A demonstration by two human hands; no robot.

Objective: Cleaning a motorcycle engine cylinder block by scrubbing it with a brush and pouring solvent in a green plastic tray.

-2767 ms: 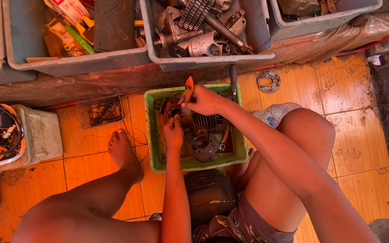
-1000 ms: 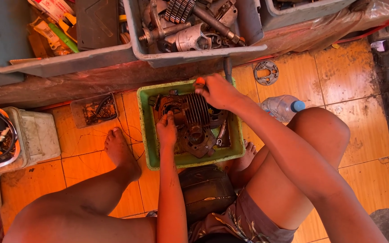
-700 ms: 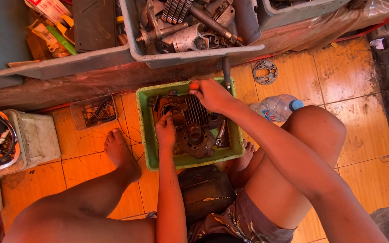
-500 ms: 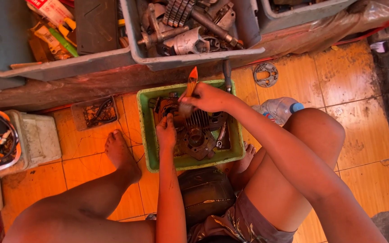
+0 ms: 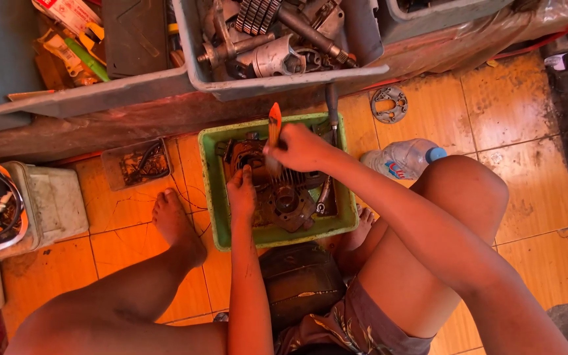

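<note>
Head view, looking down: the right hand [image 5: 304,148] is closed around an orange-handled tool [image 5: 274,125], probably a brush, its working end hidden, held over a greasy engine part [image 5: 284,194] lying in a green tub [image 5: 208,181] on the tiled floor [image 5: 428,112]. The left hand [image 5: 241,194] presses flat, fingers together, on the part's left side.

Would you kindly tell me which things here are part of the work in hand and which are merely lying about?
In use:
right hand gripping orange-handled tool
left hand steadying engine part
green tub

Lying about:
plastic bottle
round metal plate
grey bins of parts
small tray
</note>
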